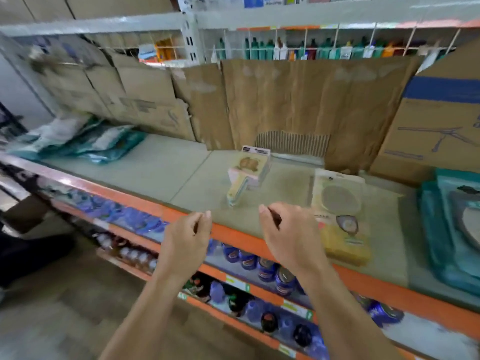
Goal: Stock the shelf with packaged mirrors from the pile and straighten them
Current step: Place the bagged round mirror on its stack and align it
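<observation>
**Q:** Where do the task's things lie?

**A:** On the grey shelf (pixel 181 172), behind its orange front edge (pixel 233 233). A stack of packaged mirrors (pixel 250 167) lies flat near the middle, with the square heads toward the back and the handles toward the front edge. To its right, and apart from it, a round packaged mirror (pixel 340 201) on a pale yellow card lies flat. Its near end reaches the front edge.

**Q:** And the hands?

**A:** Both are released. The left hand (pixel 187 237) hovers over the front edge, fingers loosely curled, thumb near the forefinger, holding nothing. The right hand (pixel 288 235) hovers likewise, in front of the stack and just left of the round packaged mirror. Whether it touches that card cannot be told. Neither hand touches the stack.

**Q:** What else is labelled?

**A:** Teal packages (pixel 446 229) lie at the right end of the shelf. Bagged teal-and-white goods (pixel 85 141) lie at the left end, blurred. Cardboard sheets (pixel 285 100) stand along the back, and a cardboard box (pixel 436 126) with a blue band stands at the back right. Bottles (pixel 265 268) fill the lower shelves beneath, and further bottles stand behind a wire rack (pixel 311 48) above
</observation>
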